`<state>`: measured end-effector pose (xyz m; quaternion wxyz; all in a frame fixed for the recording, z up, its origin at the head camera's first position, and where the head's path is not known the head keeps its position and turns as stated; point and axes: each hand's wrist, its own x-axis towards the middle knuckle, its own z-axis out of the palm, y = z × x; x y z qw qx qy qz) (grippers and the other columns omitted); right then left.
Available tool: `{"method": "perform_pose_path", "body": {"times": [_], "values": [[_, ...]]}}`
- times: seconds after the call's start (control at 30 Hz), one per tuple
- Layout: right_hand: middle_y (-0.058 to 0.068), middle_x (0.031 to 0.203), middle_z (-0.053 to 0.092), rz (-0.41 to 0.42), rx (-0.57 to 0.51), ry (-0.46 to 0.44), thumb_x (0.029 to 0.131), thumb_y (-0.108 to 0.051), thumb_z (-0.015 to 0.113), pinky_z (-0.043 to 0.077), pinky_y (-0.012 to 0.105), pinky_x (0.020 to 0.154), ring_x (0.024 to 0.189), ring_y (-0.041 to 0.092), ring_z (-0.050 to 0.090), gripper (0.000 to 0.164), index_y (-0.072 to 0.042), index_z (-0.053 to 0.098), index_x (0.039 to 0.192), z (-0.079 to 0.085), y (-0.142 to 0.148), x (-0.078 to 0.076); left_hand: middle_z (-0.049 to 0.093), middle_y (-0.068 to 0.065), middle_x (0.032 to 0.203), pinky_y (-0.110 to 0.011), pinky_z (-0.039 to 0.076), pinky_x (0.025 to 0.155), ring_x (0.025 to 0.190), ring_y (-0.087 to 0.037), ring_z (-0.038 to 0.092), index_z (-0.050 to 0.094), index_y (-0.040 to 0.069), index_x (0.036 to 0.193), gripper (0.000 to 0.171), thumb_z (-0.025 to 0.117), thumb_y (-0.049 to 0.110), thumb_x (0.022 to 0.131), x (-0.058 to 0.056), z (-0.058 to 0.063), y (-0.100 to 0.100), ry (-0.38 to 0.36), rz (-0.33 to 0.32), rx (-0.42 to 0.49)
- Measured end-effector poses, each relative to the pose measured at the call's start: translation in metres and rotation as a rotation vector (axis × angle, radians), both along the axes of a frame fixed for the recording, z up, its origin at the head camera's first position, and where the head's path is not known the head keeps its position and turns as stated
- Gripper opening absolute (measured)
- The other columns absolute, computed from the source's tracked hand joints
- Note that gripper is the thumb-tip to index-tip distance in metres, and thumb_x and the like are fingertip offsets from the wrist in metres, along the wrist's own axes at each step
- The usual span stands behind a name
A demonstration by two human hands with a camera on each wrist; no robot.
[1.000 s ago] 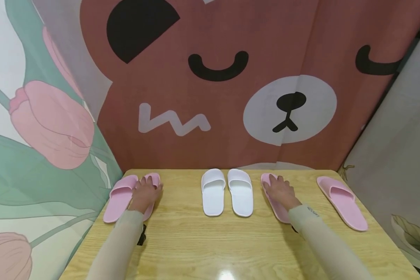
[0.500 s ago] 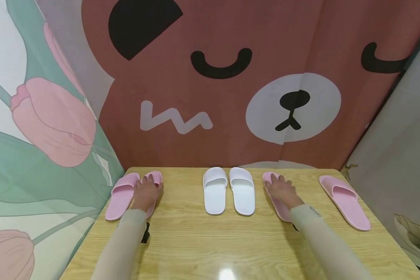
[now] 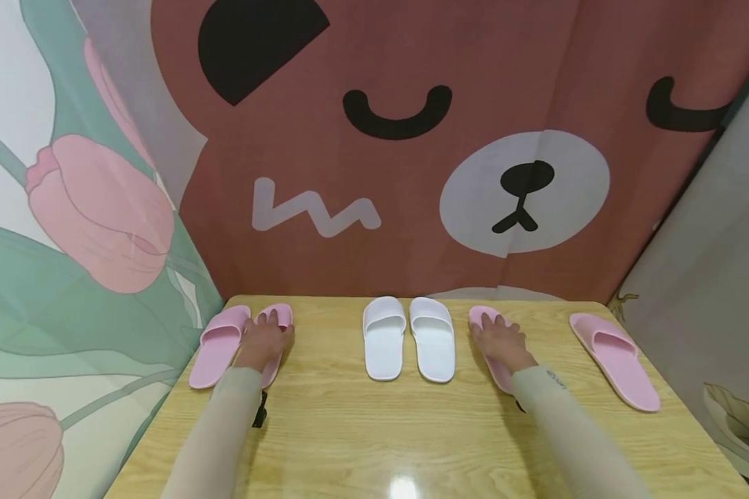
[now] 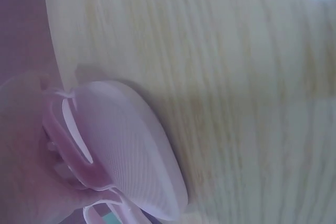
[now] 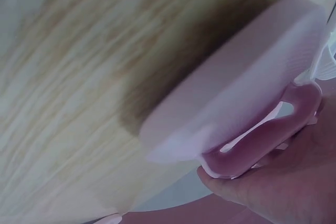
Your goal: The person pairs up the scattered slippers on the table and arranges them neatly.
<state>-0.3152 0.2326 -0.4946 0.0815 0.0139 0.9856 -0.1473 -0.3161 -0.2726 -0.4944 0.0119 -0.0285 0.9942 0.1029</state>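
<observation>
step: pairing slippers | L hand (image 3: 263, 342) & R hand (image 3: 501, 341) gripping pink slippers (image 3: 495, 360), lower centre | next: prob. slide R one toward far-right mate (image 3: 614, 359)

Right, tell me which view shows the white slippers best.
The head view: the white slippers lie side by side in the middle of the table, whole and sharp. The left wrist and right wrist views show none of them, only a pink slipper close up, blurred, with table wood.
</observation>
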Motion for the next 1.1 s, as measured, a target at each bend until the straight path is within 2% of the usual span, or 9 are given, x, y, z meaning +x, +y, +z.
{"method": "perform_pose_path", "body": {"times": [0.2, 0.33, 0.6, 0.83, 1.1], "values": [[0.035, 0.141, 0.024, 0.005, 0.014, 0.019, 0.097, -0.053, 0.016, 0.023, 0.073, 0.090, 0.116, 0.066, 0.025, 0.071, -0.003, 0.021, 0.147, -0.0009, 0.0010, -0.0021, 0.025, -0.032, 0.144, -0.068, 0.026, 0.095, 0.124, -0.058, 0.022, 0.023, -0.002, 0.145, 0.074, 0.031, 0.051, 0.095, 0.0017, 0.0011, 0.0035, -0.014, 0.025, 0.014], [0.036, 0.140, 0.022, 0.010, -0.003, 0.012, 0.097, -0.054, 0.016, 0.023, 0.073, 0.090, 0.117, 0.066, 0.024, 0.071, -0.003, 0.021, 0.147, 0.0007, 0.0018, -0.0018, 0.027, -0.031, 0.141, -0.070, 0.032, 0.087, 0.119, -0.059, 0.025, 0.023, 0.000, 0.145, 0.073, 0.031, 0.051, 0.094, 0.0011, -0.0006, 0.0049, -0.016, 0.043, 0.008], [0.036, 0.145, 0.012, -0.001, -0.039, -0.040, 0.097, -0.054, 0.018, 0.018, 0.072, 0.095, 0.124, 0.064, 0.015, 0.072, -0.004, 0.016, 0.148, 0.0041, 0.0023, -0.0018, 0.033, -0.031, 0.137, -0.070, 0.031, 0.087, 0.115, -0.058, 0.029, 0.026, 0.000, 0.143, 0.069, 0.033, 0.048, 0.094, -0.0004, -0.0025, 0.0052, 0.003, 0.047, -0.013], [0.036, 0.144, 0.015, -0.015, -0.046, -0.028, 0.097, -0.053, 0.020, 0.016, 0.073, 0.095, 0.124, 0.064, 0.014, 0.071, -0.003, 0.018, 0.148, 0.0004, 0.0029, -0.0050, 0.035, -0.030, 0.135, -0.068, 0.032, 0.087, 0.114, -0.058, 0.030, 0.028, 0.000, 0.141, 0.067, 0.035, 0.046, 0.094, -0.0020, -0.0029, 0.0058, 0.009, 0.051, -0.013], [0.036, 0.140, 0.022, -0.020, -0.042, -0.005, 0.096, -0.051, 0.022, 0.020, 0.074, 0.090, 0.119, 0.064, 0.021, 0.070, -0.002, 0.024, 0.145, -0.0006, 0.0003, -0.0058, 0.035, -0.031, 0.135, -0.068, 0.032, 0.087, 0.114, -0.058, 0.032, 0.028, 0.000, 0.142, 0.066, 0.037, 0.044, 0.095, -0.0025, -0.0003, 0.0042, -0.001, 0.039, -0.024]]}}
